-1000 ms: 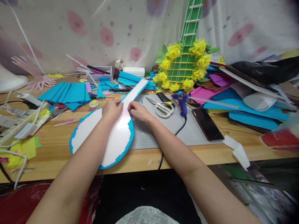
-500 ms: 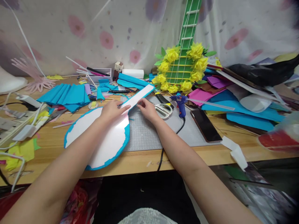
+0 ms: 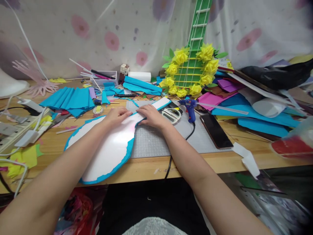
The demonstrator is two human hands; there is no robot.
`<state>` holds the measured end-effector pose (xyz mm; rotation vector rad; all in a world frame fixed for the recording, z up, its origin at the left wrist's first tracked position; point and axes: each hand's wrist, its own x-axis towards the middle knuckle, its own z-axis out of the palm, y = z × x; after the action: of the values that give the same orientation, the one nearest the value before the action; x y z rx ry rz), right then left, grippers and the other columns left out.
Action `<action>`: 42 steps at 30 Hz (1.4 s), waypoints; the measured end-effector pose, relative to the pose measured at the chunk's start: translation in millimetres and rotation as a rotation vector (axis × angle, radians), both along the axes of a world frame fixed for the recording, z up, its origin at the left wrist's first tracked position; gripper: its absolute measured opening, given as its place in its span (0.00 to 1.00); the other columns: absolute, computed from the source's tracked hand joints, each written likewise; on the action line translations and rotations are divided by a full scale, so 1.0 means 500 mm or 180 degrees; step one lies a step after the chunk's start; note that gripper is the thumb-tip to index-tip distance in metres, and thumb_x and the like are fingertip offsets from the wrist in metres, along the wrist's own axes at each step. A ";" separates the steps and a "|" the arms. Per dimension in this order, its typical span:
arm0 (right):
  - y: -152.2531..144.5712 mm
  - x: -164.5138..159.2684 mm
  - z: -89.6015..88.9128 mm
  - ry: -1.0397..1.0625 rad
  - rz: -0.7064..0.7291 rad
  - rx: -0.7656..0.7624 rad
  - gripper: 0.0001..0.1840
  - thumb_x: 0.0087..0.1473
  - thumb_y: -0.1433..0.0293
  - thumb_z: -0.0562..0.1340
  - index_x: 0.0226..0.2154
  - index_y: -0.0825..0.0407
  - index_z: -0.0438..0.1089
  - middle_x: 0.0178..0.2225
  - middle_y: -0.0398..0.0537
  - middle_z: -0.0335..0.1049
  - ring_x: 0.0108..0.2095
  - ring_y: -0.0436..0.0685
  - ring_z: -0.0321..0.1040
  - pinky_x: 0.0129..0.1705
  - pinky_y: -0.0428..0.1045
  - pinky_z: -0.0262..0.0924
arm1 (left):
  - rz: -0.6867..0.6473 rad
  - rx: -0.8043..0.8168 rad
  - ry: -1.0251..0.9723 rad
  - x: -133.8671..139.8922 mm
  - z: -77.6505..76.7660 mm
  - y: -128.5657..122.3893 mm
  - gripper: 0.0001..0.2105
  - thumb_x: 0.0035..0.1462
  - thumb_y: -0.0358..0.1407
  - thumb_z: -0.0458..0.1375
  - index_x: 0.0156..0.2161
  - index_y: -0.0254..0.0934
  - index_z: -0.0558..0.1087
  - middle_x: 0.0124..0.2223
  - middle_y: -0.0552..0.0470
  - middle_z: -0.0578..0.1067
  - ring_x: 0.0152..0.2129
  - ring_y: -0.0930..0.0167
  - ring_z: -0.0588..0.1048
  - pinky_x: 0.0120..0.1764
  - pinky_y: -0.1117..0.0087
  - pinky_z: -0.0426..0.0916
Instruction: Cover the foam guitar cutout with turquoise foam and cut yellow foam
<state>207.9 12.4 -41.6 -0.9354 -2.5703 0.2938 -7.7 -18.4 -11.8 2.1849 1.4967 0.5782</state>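
Note:
A white guitar-shaped board (image 3: 113,148) with blue crepe paper folded over its rim lies on the wooden table and a grey cutting mat (image 3: 149,143). Its neck points to the back right. My left hand (image 3: 117,118) presses on the board's upper edge where body and neck meet, fingers bent against the blue edging. Across the neck lies my right hand (image 3: 152,116), its fingers over the top and its thumb at the near edge, gripping it. White-handled scissors (image 3: 172,115) lie just right of my right hand, partly under the neck.
A blue glue gun (image 3: 190,109) and a phone (image 3: 216,131) lie to the right. Behind stands a green paper guitar (image 3: 188,73) with yellow flowers. Blue crepe paper (image 3: 68,100) lies back left, coloured sheets (image 3: 261,125) right, a power strip (image 3: 14,130) far left.
The board has turned slightly clockwise, its neck tip swinging right and nearer. My right hand has moved from beside the neck to over it; my left hand has shifted slightly along the upper edge.

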 end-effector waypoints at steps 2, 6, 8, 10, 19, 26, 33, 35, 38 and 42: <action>0.004 0.001 0.001 0.0018 0.0069 -0.0063 0.37 0.41 0.55 0.69 0.53 0.54 0.66 0.52 0.59 0.66 0.54 0.65 0.58 0.56 0.60 0.49 | -0.0010 0.0018 -0.0013 -0.001 -0.006 0.000 0.27 0.55 0.54 0.46 0.40 0.35 0.77 0.40 0.47 0.77 0.38 0.65 0.73 0.42 0.67 0.64; 0.011 0.005 -0.001 0.0063 0.0113 -0.0086 0.38 0.41 0.51 0.68 0.51 0.53 0.67 0.51 0.58 0.66 0.53 0.65 0.59 0.54 0.57 0.50 | -0.0054 0.0064 -0.0006 -0.002 -0.012 0.002 0.27 0.55 0.55 0.46 0.39 0.36 0.78 0.38 0.47 0.77 0.37 0.66 0.73 0.41 0.67 0.64; 0.013 0.005 -0.001 0.0062 0.0136 -0.0099 0.36 0.42 0.50 0.67 0.51 0.53 0.68 0.51 0.57 0.66 0.53 0.64 0.59 0.54 0.57 0.50 | -0.0045 0.0084 -0.0005 -0.002 -0.013 0.003 0.27 0.55 0.55 0.46 0.38 0.35 0.78 0.37 0.47 0.77 0.36 0.67 0.73 0.40 0.67 0.64; 0.013 0.005 0.000 0.0053 0.0156 -0.0138 0.35 0.43 0.51 0.67 0.50 0.52 0.68 0.51 0.56 0.66 0.53 0.64 0.59 0.54 0.57 0.49 | -0.0028 0.0106 0.0002 -0.001 -0.014 0.004 0.26 0.55 0.54 0.46 0.38 0.35 0.78 0.37 0.47 0.77 0.35 0.67 0.73 0.39 0.67 0.64; 0.023 0.005 0.011 0.0080 0.0213 -0.0405 0.33 0.43 0.53 0.68 0.48 0.52 0.69 0.50 0.54 0.68 0.52 0.63 0.61 0.55 0.56 0.50 | 0.0024 0.0130 0.0002 0.004 -0.019 0.003 0.25 0.54 0.53 0.48 0.38 0.35 0.78 0.37 0.46 0.77 0.35 0.66 0.72 0.40 0.66 0.63; 0.002 0.005 0.015 -0.0154 0.0159 -0.0337 0.40 0.40 0.55 0.70 0.54 0.54 0.64 0.55 0.59 0.62 0.56 0.65 0.56 0.59 0.61 0.43 | 0.0066 0.0091 -0.0102 0.002 -0.019 0.006 0.26 0.54 0.54 0.48 0.37 0.35 0.78 0.36 0.47 0.77 0.34 0.66 0.73 0.40 0.67 0.64; -0.025 -0.025 0.031 -0.0178 0.0147 -0.0066 0.36 0.40 0.59 0.71 0.51 0.55 0.66 0.51 0.58 0.65 0.54 0.65 0.57 0.57 0.61 0.44 | 0.0082 0.0130 -0.0041 0.002 -0.019 0.006 0.26 0.53 0.54 0.47 0.36 0.34 0.78 0.37 0.46 0.77 0.35 0.66 0.73 0.39 0.68 0.64; -0.025 -0.030 0.037 -0.0227 0.0198 -0.0072 0.34 0.40 0.60 0.71 0.49 0.55 0.67 0.49 0.57 0.67 0.53 0.64 0.59 0.55 0.59 0.47 | 0.0086 0.0131 -0.0006 0.002 -0.018 0.006 0.26 0.53 0.54 0.47 0.36 0.34 0.77 0.36 0.46 0.77 0.34 0.66 0.73 0.39 0.68 0.64; -0.024 -0.035 0.045 -0.0359 0.0087 -0.0054 0.33 0.39 0.60 0.72 0.48 0.55 0.68 0.47 0.56 0.67 0.51 0.64 0.60 0.53 0.57 0.49 | 0.0075 0.0143 0.0041 0.004 -0.016 0.004 0.26 0.54 0.54 0.46 0.35 0.35 0.77 0.35 0.47 0.77 0.34 0.67 0.72 0.37 0.68 0.63; -0.028 -0.045 0.064 -0.0627 -0.0100 -0.0099 0.34 0.38 0.59 0.72 0.48 0.56 0.69 0.46 0.57 0.68 0.50 0.64 0.61 0.51 0.55 0.51 | 0.0096 0.0172 0.0095 0.006 -0.010 0.000 0.25 0.54 0.53 0.46 0.35 0.35 0.77 0.35 0.47 0.77 0.33 0.68 0.72 0.36 0.69 0.63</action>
<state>185.2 -1.8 -9.7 -1.0633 -2.7327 0.2442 -4.4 -18.4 -16.8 2.2244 1.5488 0.6049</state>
